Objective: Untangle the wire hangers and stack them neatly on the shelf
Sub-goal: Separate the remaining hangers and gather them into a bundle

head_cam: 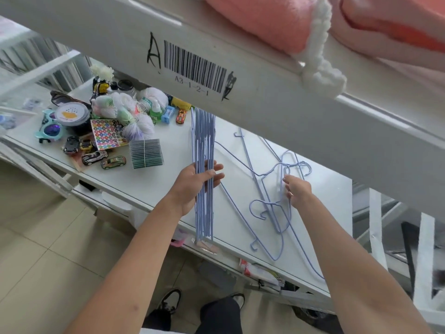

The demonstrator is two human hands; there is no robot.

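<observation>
Hangers fill both of my hands' reach on the white shelf (240, 131). My left hand (192, 186) grips a gathered bundle of pale blue wire hangers (203, 165), thumb on the near side and fingers wrapped round the far side, so the bundle stands on edge with its long wires running away from me and back past the wrist to overhang the shelf's front edge. Right of that hand, between my two hands and beyond, lies the loose tangle of blue hangers (265, 189), flat on the shelf, their hooks crossing one another. My right hand (297, 192) is at the tangle's right side, fingertips pinching a hook loop (284, 174) that rises above the others; I can see the thumb and forefinger closed on the wire, the other fingers curled behind.

Well to the left of my left hand the shelf carries a clutter: toy cars (95, 156), a banded stack of dark cards (145, 153), a sheet of round coloured stickers (107, 133), blue sunglasses (50, 128), a round tin with a white lid (71, 115), white net bags of small items (130, 109) and a green bottle (155, 110).

Above both hands a white beam crosses, marked with a barcode label (196, 68) and a hand-drawn letter A, and on the level over it rests a pink fluffy cloth (265, 20) with white trim. Below my arms I see tiled floor (48, 261) and my shoes (171, 301).
</observation>
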